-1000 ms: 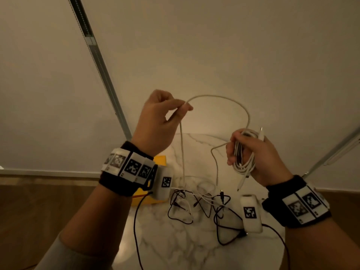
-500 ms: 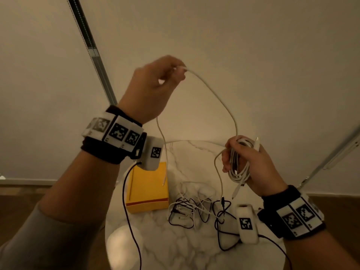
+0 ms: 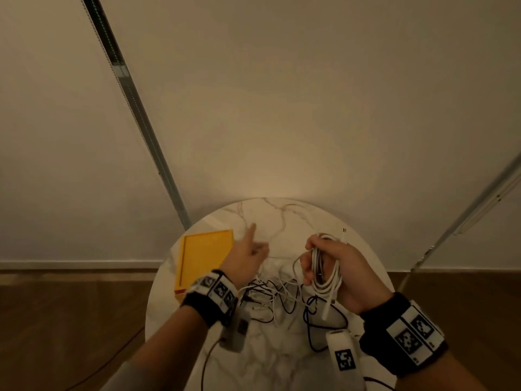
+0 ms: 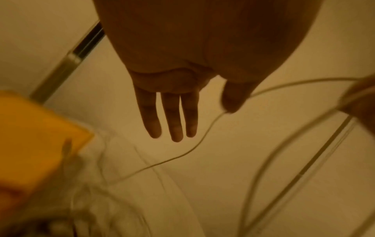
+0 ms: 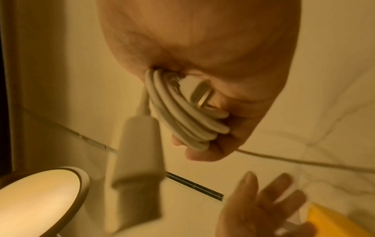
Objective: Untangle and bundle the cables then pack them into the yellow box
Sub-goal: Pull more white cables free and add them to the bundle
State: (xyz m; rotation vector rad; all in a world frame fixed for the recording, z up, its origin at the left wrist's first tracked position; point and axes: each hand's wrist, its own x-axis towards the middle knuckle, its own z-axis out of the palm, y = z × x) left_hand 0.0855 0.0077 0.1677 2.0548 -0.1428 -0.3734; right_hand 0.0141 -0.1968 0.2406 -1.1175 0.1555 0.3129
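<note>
My right hand (image 3: 332, 266) grips a coil of white cable (image 3: 324, 275) above the right half of the round marble table (image 3: 282, 215). In the right wrist view the coil (image 5: 182, 115) lies across the curled fingers, and a white plug (image 5: 140, 144) hangs from it. My left hand (image 3: 251, 249) hovers low over the table beside the yellow box (image 3: 205, 258) with its fingers straight. A loose white strand (image 4: 202, 141) runs past its thumb towards the coil. A tangle of black and white cables (image 3: 282, 297) lies on the table between my wrists.
The open yellow box sits at the table's left edge. The table stands against a pale wall with two metal rails (image 3: 135, 108). Wooden floor (image 3: 70, 320) surrounds it. A round pale disc (image 5: 40, 195) shows low in the right wrist view.
My left hand has dropped from high above the table, where it pinched the white cable, to just over the tabletop with its fingers spread. The right hand has kept hold of the coil.
</note>
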